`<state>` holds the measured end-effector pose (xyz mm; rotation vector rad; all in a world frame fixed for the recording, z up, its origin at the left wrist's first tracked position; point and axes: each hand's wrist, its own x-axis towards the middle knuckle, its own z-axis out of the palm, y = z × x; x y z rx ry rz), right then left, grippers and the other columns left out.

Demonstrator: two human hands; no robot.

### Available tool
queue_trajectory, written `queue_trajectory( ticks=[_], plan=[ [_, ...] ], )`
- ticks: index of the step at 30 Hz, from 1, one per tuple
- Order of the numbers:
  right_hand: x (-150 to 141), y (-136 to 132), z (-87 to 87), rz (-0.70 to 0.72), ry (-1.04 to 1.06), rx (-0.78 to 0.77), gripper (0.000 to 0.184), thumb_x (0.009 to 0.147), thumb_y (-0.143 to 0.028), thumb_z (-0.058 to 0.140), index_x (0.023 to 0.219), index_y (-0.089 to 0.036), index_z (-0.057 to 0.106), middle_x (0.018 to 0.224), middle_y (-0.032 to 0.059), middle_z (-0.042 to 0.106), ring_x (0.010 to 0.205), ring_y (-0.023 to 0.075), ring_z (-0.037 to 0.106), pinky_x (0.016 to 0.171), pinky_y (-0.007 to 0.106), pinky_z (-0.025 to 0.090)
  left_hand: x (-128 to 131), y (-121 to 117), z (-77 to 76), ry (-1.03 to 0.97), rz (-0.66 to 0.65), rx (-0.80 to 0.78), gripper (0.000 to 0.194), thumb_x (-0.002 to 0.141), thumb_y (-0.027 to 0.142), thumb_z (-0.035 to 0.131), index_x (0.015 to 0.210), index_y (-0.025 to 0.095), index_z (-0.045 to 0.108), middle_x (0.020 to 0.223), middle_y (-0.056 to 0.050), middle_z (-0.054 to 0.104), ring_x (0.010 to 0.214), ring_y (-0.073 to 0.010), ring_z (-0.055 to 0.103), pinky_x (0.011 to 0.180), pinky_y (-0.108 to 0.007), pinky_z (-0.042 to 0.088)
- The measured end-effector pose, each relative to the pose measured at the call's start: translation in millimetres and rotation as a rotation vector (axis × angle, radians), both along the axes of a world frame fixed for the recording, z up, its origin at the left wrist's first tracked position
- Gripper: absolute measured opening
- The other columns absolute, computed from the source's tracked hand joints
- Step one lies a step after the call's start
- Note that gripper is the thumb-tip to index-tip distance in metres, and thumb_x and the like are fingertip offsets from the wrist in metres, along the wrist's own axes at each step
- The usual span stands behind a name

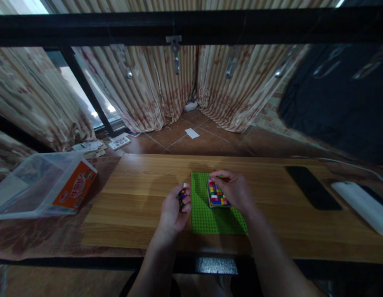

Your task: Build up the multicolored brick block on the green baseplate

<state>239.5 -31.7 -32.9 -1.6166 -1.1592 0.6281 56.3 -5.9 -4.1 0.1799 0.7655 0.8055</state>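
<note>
Left hand (176,208): curled around some loose bricks (181,199), just left of the green baseplate (201,220), a white piece (185,185) at the thumb tip
Right hand (236,189): thumb and fingertips near together at the far left corner of the brick block (216,195); I cannot tell whether they grip a brick
Brick block: on the green baseplate, its top a many-coloured patchwork
Loose bricks: could spill if the curled fingers slacken
Far left corner: uneven pressing could leave a brick tilted, and the fingers partly hide the fit
Tabletop (132,198): wood-grained, with a black flat thing (313,187) and a white device (361,206) toward the right
Clear bin (30,208): beyond the tabletop's left end, orange label on it
Room: striped curtains (163,86), tiled floor (219,142) with a white sheet (192,133), a dark bar (210,29) across the top
</note>
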Motion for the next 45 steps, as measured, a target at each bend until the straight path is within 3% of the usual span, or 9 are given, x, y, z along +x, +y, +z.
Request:
queue_trajectory(
  ticks=[15,27,34,38,42,45],
  plan=[
    [-1,0,5.0,-0.004,-0.097,-0.008,0.013,0.079,-0.030,0.064,0.085,-0.027,0.076,0.087,0.0002,0.075,0.078,0.0179,0.069,0.076,0.033,0.054,3,-4,-1.5,0.038,-0.012,0.022,0.006,0.084,0.017,0.057,0.081,0.012,0.054,0.065,0.004,0.043,0.042,0.0000,0.032,0.035,-0.012,0.017],
    [1,3,8.4,0.064,-0.129,0.027,0.018,0.080,-0.022,0.062,0.092,-0.026,0.075,0.094,0.0014,0.076,0.088,0.0189,0.070,0.087,0.036,0.053,5,-6,-7.8,0.074,-0.047,0.070,0.012,0.079,0.020,0.063,0.082,0.012,0.055,0.064,0.005,0.044,0.042,-0.0003,0.031,0.035,-0.013,0.016],
    [4,2,7.4,0.034,-0.131,0.013,0.027,0.078,-0.023,0.066,0.104,-0.025,0.072,0.093,0.0022,0.074,0.086,0.0182,0.069,0.081,0.035,0.053,7,-7,-7.4,0.081,-0.049,0.076,0.012,0.079,0.021,0.062,0.084,0.011,0.057,0.064,0.005,0.044,0.042,-0.0002,0.031,0.036,-0.013,0.015],
    [10,-1,8.9,0.021,-0.110,0.103,0.029,0.077,-0.029,0.068,0.106,-0.023,0.070,0.106,0.0047,0.072,0.095,0.0194,0.067,0.086,0.036,0.052,7,-9,-8.6,0.090,-0.039,0.078,0.015,0.080,0.023,0.064,0.085,0.010,0.058,0.064,0.005,0.044,0.042,-0.0003,0.030,0.036,-0.014,0.015],
    [7,-7,20.3,-0.008,-0.174,0.227,0.018,0.085,-0.031,0.062,0.099,-0.023,0.071,0.105,0.0051,0.070,0.098,0.0190,0.065,0.090,0.036,0.050,9,-11,-8.6,0.083,-0.065,0.098,0.022,0.078,0.028,0.068,0.089,0.010,0.060,0.064,0.005,0.044,0.043,-0.0001,0.030,0.036,-0.014,0.014],
    [-5,-12,30.0,0.116,-0.235,0.243,0.016,0.088,-0.031,0.060,0.098,-0.026,0.071,0.105,0.0042,0.068,0.101,0.0189,0.063,0.091,0.035,0.049,10,-12,-8.5,0.071,-0.113,0.105,0.029,0.075,0.032,0.072,0.091,0.010,0.061,0.064,0.006,0.043,0.043,0.0002,0.028,0.037,-0.014,0.012]
  ],
)
